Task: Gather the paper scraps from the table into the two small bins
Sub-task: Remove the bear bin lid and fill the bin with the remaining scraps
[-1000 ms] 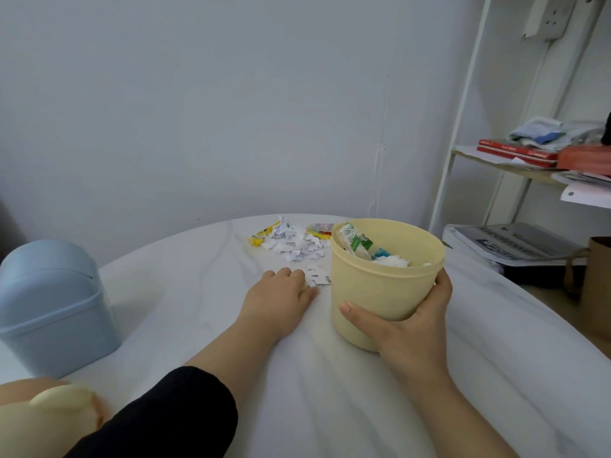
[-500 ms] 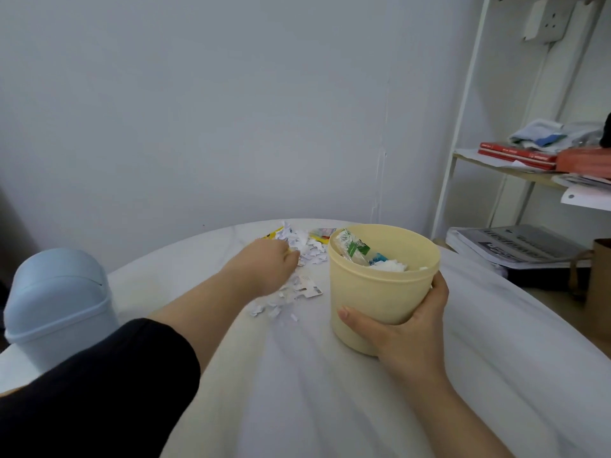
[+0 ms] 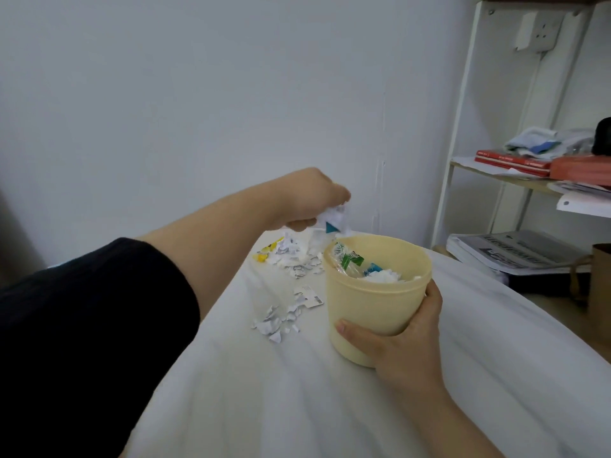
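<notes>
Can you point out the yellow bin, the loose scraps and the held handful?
yellow bin (image 3: 370,309), head view, front wall
loose scraps (image 3: 274,325), head view, nearer pile
held handful (image 3: 335,218), head view, white wad

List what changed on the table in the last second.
The left hand went from flat on the table to the far pile, grabbed a clump of scraps and lifted it toward the yellow bin. A few loose scraps got dragged nearer. Unchanged: the right hand grips the bin in place.

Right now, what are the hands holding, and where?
Left hand pinches a clump of paper scraps from above; right hand grips the yellow bin near its base.
</notes>
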